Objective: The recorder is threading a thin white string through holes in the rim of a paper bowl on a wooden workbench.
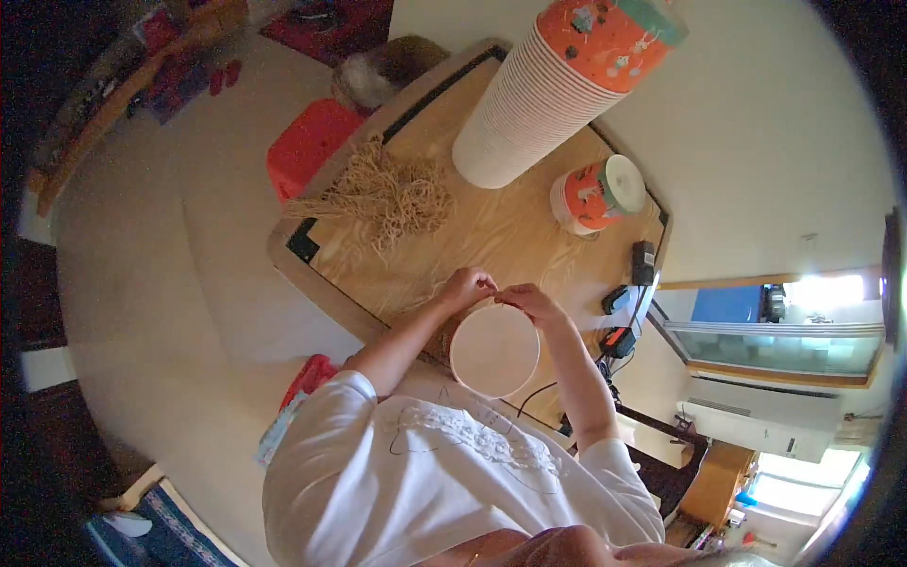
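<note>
A round white paper bucket (495,352) is close in front of my chest, at the near edge of the table, its circular end facing up toward me. At its far rim, my left hand (468,288) is closed in a pinch. My right hand (533,302) pinches at the same rim, just to the right, with the fingertips of both hands almost meeting. Whatever thin thing lies between the fingers is too small to make out. Beyond my left hand lies a loose, tangled heap of tan twine (402,200).
A tall leaning stack of white and orange paper buckets (539,104) stands at the far side of the wooden table (510,236). A shorter orange stack (590,197) is to its right. Black adapters (643,263) and cables line the right edge. A red stool (312,146) stands beyond the left edge.
</note>
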The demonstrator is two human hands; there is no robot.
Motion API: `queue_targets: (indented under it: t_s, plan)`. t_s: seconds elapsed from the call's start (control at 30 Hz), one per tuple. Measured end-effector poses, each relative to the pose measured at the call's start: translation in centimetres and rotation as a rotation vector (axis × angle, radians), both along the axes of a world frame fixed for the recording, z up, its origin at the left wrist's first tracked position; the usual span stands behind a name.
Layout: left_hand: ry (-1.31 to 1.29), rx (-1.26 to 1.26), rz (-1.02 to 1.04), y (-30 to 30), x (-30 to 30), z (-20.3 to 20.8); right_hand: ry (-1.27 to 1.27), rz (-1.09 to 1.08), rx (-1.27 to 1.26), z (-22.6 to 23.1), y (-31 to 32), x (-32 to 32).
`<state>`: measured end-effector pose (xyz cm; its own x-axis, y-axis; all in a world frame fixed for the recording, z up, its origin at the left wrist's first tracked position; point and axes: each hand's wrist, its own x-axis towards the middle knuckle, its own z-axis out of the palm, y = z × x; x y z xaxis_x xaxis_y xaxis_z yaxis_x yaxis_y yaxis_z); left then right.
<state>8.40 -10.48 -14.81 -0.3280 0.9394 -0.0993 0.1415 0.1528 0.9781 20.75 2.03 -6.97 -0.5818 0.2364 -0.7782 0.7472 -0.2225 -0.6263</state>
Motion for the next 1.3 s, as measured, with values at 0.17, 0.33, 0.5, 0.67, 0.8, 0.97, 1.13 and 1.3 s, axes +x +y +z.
queue_targets:
  t_s: [0.17,0.33,0.5,0.67,0.8,0.97,1.13,1.3]
  plan:
    - [0.144,0.171,0.046,0.5,0.0,-0.3,0.006,0.125,0.026,-2.6,1.8,1.6]
    - [0.24,0.0,0.062,-0.5,-0.1,1.4,0.081,0.276,0.132,0.5,1.1,1.2]
    - [0.221,-0.015,0.008,-0.4,0.0,0.5,0.175,0.4,0.163,1.1,1.1,1.2]
    - [0.206,-0.014,-0.005,-0.4,0.2,0.3,0.089,0.351,0.127,1.2,1.1,1.6]
    - [0.249,-0.053,-0.028,-0.4,0.0,0.3,0.139,0.363,0.1,0.7,1.6,2.3]
    - [0.208,-0.075,-0.055,-1.1,-0.5,-0.1,0.151,0.364,0.097,0.6,1.7,3.0]
    - [-0.651,0.059,-0.107,-4.2,-3.5,2.6,0.202,-0.036,0.074,-1.0,3.9,6.4]
    - [-0.893,0.129,-0.098,-8.4,-5.4,9.1,0.213,-0.349,0.094,-1.5,4.0,9.2]
